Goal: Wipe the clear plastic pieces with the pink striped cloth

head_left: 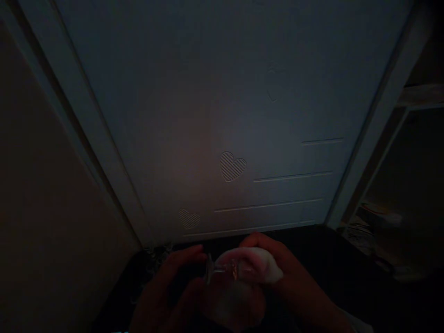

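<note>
A small clear stemmed glass (pixel 224 268) lies sideways at the bottom middle of the dim head view. Its round foot points left, and its bowl end is largely covered by a white and pink cloth (pixel 272 268). My right hand (pixel 284 266) is closed around the cloth and the glass's bowl end. Thumb and fingers of my left hand (pixel 173 277) curve around the edge of the foot, gripping it at the rim. Below the glass hangs more of the cloth, blurred in the dark.
A pale door (pixel 194 115) with engraved hearts and lines stands in front. A plain wall (pixel 45 199) runs along the left. Dark flooring (pixel 312 249) lies below, and dim cluttered items (pixel 381 217) are at the right.
</note>
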The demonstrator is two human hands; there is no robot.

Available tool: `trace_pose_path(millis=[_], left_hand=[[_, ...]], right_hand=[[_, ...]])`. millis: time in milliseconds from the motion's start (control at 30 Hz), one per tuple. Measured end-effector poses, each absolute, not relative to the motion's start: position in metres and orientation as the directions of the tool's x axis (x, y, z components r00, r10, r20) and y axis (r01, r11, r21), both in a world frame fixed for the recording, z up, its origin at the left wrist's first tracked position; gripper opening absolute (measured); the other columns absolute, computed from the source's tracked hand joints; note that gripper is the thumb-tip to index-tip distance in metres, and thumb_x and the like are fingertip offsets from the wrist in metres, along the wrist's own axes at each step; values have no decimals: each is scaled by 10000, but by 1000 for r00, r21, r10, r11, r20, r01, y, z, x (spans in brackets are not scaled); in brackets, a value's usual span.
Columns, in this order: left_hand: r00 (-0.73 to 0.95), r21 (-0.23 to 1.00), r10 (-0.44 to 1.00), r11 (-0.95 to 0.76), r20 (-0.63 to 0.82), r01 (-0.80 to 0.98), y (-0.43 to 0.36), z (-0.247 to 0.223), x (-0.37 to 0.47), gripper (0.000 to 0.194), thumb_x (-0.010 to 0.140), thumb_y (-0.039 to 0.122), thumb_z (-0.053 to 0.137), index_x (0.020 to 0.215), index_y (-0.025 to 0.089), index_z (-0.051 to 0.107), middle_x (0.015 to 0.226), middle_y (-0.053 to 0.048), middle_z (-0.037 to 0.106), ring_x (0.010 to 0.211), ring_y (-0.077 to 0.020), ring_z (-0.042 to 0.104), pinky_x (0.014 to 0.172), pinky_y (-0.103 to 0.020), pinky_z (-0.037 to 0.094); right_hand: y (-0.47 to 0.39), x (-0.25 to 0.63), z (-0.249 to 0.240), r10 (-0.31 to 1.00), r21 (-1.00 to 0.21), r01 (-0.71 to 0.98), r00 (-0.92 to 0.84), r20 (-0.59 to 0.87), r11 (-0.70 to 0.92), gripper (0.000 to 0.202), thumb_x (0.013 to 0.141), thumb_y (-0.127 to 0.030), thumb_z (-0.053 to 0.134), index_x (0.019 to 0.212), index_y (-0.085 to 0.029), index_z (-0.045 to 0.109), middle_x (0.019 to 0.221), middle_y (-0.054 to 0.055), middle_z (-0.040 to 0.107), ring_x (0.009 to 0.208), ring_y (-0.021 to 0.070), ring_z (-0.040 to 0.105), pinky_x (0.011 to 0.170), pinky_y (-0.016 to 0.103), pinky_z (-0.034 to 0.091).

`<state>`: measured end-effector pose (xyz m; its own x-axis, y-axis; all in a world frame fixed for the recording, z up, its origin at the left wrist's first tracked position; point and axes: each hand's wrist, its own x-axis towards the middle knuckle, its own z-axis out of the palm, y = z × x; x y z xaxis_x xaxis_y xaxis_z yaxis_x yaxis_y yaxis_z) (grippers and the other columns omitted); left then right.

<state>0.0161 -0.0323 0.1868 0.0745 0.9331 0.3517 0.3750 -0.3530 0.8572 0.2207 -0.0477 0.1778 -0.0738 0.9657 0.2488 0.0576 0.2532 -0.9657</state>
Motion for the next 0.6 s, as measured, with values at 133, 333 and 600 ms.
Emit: trace_pose_path(millis=[133, 333, 600], left_hand=[[138, 846, 929, -370, 344, 383, -28, 190, 15, 283, 718, 520, 649, 881, 310, 745, 864, 3, 769, 792, -219, 707, 761, -293, 554], [212, 840, 941, -331, 263, 430, -31, 189, 15, 284, 792, 493, 601, 944, 287, 725, 939, -12, 765, 833, -212, 716, 800, -280, 549], [247, 855, 934, -340, 258, 392, -28, 186, 14, 285, 793, 500, 611, 992, 320, 710, 957, 2, 764, 840, -202, 716, 833, -284, 547]], right_hand=[[-49, 219, 179, 956, -954, 81, -75, 284, 290, 170, 734, -348, 713, 783, -198, 650, 714, -12, 655, 637, 136, 562, 566, 218, 434], [-49, 219, 178, 945, -941, 99, -94, 314, 323, 112, 754, -305, 688, 813, -213, 661, 751, -8, 680, 668, 143, 586, 579, 217, 436], [-48, 219, 176, 949, -947, 86, -86, 302, 309, 127, 716, -303, 690, 803, -213, 667, 737, -4, 672, 651, 149, 571, 566, 226, 426]])
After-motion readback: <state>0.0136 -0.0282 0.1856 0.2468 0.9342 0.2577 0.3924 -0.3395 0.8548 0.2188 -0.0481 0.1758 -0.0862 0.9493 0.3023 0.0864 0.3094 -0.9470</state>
